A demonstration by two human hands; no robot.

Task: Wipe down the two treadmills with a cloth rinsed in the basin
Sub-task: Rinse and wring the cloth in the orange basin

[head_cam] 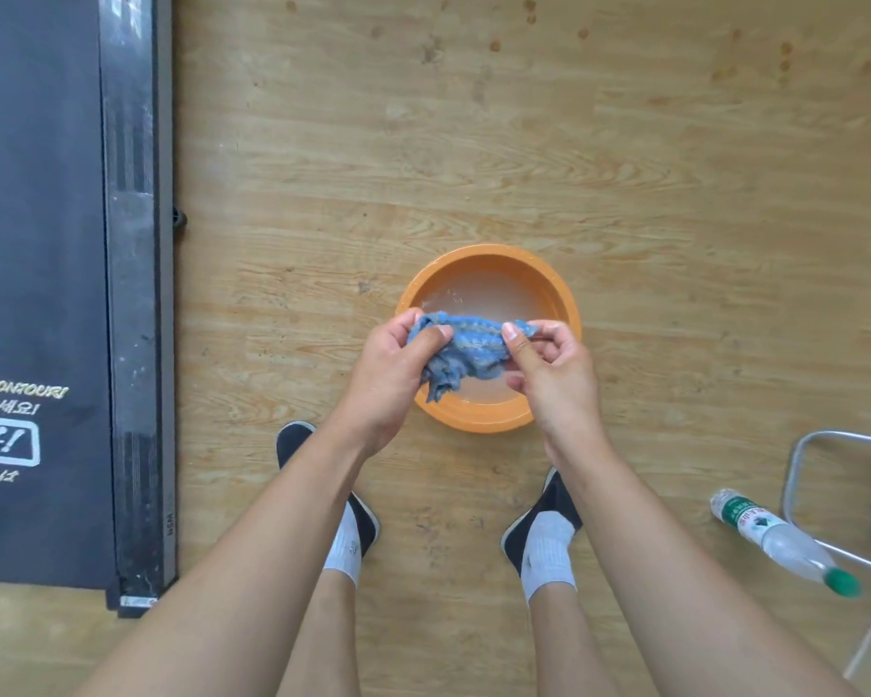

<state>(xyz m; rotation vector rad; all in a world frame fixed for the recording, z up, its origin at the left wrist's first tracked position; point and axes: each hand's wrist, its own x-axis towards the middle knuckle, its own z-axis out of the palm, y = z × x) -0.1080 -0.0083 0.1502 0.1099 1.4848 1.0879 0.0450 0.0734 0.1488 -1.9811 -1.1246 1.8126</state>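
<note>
An orange basin (484, 256) with cloudy water stands on the wooden floor in front of my feet. Above it hangs a wet blue-grey cloth (468, 349), bunched and stretched between both hands. My left hand (393, 374) grips its left end, thumb on top. My right hand (554, 374) pinches its right end between thumb and fingers. A treadmill (46, 244) with a dark belt and white lettering lies along the left edge of the view; only one is in sight.
A plastic water bottle (775, 538) with a green cap lies on the floor at the right, next to a metal chair frame (800, 460). My two feet in dark shoes and white socks stand just behind the basin. Dark spots mark the floor at the top.
</note>
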